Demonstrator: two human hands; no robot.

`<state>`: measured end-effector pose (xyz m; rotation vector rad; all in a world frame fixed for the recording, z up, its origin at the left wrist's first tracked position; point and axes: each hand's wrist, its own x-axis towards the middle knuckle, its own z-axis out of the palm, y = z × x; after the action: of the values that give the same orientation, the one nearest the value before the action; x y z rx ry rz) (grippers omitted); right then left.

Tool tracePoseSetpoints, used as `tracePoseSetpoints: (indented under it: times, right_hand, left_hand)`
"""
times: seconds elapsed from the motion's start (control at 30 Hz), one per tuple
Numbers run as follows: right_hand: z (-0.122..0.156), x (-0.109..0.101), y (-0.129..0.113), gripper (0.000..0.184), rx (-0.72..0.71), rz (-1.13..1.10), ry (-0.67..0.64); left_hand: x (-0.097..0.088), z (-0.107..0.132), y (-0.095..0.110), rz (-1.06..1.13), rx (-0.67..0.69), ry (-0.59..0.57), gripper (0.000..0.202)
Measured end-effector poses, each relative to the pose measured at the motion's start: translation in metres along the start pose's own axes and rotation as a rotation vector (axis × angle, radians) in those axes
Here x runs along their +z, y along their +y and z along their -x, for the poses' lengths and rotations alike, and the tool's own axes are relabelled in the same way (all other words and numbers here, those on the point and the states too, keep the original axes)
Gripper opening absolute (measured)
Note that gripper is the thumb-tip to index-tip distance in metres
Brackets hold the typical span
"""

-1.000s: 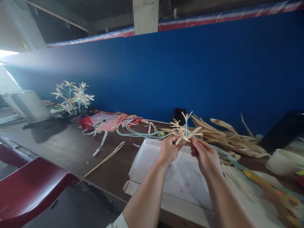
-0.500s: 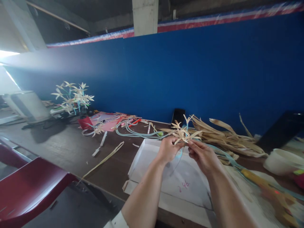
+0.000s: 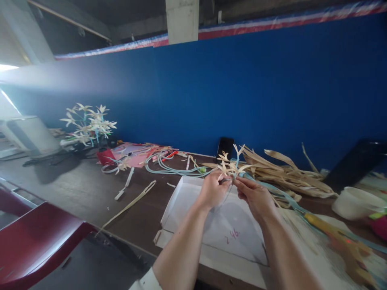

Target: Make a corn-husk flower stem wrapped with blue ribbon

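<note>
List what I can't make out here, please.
In the head view:
- Flowers: lower ends partly hidden by fingers of the left hand and right hand.
- Yellow tool: near end blurred.
- Red chair: cut off by left edge.
- Pink thing: cut off by right edge.

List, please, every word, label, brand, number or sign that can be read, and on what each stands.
"2 46.": red handwriting on the shallow white cardboard box; the first mark, probably 2, is less clear.
No other readable text is visible.

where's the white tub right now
The white tub stands at the head view's far right, just right of the dried leaves and beyond the yellow tool.
</note>
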<state>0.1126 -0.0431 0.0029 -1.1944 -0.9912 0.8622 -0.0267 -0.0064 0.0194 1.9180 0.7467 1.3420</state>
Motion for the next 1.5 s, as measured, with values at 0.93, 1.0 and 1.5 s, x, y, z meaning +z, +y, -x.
tracePoseSetpoints:
  times: [0.93,1.0,1.5]
  right_hand:
    - [0.022,0.018,-0.030,0.036,-0.243,0.419,0.250]
    - [0.021,0.017,-0.030,0.034,-0.252,0.423,0.244]
    - [0.016,0.015,-0.020,0.034,-0.299,0.666,0.339]
  left_hand:
    - [0.010,0.012,0.012,-0.220,0.206,0.260,0.017]
    - [0.011,0.013,0.012,-0.237,0.196,0.275,0.016]
    - [0.014,0.013,0.007,-0.284,0.169,0.244,0.016]
